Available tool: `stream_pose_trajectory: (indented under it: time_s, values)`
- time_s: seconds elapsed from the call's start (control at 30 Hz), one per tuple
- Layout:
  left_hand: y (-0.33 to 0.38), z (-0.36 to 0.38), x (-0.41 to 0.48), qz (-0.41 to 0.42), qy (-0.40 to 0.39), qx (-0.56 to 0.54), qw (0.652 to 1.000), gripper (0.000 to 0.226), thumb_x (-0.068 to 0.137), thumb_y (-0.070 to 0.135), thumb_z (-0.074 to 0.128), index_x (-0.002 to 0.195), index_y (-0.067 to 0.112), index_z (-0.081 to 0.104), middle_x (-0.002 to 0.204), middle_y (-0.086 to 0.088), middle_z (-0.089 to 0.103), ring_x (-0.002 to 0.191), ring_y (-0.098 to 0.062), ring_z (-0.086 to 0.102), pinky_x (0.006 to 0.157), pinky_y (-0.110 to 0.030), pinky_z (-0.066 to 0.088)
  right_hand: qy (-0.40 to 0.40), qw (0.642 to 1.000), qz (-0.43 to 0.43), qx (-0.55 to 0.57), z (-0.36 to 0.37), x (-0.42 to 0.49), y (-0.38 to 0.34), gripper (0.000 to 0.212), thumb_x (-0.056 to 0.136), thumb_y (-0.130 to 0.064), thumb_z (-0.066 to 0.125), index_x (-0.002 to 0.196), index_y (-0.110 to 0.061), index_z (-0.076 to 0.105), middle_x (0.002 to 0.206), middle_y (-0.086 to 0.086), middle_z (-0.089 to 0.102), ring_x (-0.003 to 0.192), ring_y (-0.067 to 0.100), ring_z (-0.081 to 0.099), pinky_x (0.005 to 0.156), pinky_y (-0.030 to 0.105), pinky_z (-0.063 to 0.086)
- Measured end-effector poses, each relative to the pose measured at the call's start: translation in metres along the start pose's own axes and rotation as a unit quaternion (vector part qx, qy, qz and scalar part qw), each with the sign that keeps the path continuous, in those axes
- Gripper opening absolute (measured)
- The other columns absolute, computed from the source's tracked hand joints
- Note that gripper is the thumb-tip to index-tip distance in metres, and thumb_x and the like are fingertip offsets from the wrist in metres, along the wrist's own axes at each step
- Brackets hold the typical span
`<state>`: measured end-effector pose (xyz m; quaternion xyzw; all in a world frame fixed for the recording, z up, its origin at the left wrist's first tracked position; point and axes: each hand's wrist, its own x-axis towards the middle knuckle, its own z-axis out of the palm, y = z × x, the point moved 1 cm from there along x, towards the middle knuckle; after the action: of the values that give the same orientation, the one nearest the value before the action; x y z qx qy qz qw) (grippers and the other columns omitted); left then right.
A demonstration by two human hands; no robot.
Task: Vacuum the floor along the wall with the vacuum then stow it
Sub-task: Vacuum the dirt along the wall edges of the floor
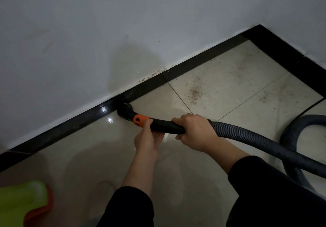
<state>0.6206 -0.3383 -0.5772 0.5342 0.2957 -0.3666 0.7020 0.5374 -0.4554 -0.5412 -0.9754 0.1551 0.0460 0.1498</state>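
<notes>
Brown grit [195, 92] beyond nozzle [124, 109]; hose [247, 136] looped right; green item [23, 200] left.

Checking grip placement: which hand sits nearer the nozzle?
The left hand, gripping beside the orange collar; the right hand holds the black handle farther back, by the ribbed hose.

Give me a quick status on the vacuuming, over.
Left hand and right hand both grip the vacuum wand. Nozzle against the baseboard. Dirt patch ahead on the tiles; nothing blocking.

Left grip [149, 138] and right grip [194, 131] reach forward, both curled closed.
</notes>
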Motion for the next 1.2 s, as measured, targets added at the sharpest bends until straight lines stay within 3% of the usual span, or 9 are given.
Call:
stream_pose_trajectory:
  time_s: [0.47, 0.67, 0.93, 1.2]
  values:
    - [-0.006, 0.036, 0.000, -0.030, -0.065, 0.043, 0.997, 0.029, 0.090, 0.019, 0.066, 0.111, -0.001, 0.059, 0.108, -0.017, 0.066, 0.088, -0.021, 0.068, 0.069, -0.026, 0.058, 0.021, 0.997, 0.070, -0.005, -0.011, -0.012, 0.026, 0.023, 0.084, -0.028, 0.064, 0.105, -0.022, 0.058, 0.088, 0.000, 0.058, 0.086, 0.022, 0.054, 0.067, 0.028, 0.030]
    - [-0.011, 0.054, 0.005, -0.038, -0.091, 0.063, 0.993, 0.033, 0.090, 0.019, 0.066, 0.116, -0.001, 0.057, 0.108, -0.017, 0.066, 0.089, -0.021, 0.069, 0.064, -0.025, 0.059, 0.026, 0.994, 0.109, -0.005, -0.014, -0.017, 0.040, 0.022, 0.084, -0.028, 0.064, 0.105, -0.023, 0.058, 0.088, 0.000, 0.059, 0.086, 0.022, 0.055, 0.067, 0.028, 0.030]
    - [-0.016, 0.077, 0.013, -0.051, -0.117, 0.087, 0.988, 0.026, 0.091, 0.018, 0.065, 0.109, 0.000, 0.060, 0.108, -0.019, 0.066, 0.083, -0.019, 0.068, 0.056, -0.022, 0.058, 0.039, 0.989, 0.144, -0.004, -0.017, -0.019, 0.056, 0.021, 0.084, -0.028, 0.065, 0.103, -0.023, 0.058, 0.087, -0.001, 0.058, 0.085, 0.021, 0.054, 0.067, 0.027, 0.029]
    - [-0.020, 0.091, 0.018, -0.052, -0.136, 0.103, 0.984, 0.016, 0.092, 0.018, 0.063, 0.097, 0.004, 0.060, 0.110, -0.018, 0.066, 0.085, -0.019, 0.067, 0.062, -0.023, 0.057, 0.044, 0.985, 0.165, -0.019, -0.020, -0.018, 0.066, 0.022, 0.084, -0.028, 0.064, 0.104, -0.023, 0.058, 0.088, 0.000, 0.059, 0.086, 0.021, 0.055, 0.067, 0.029, 0.031]
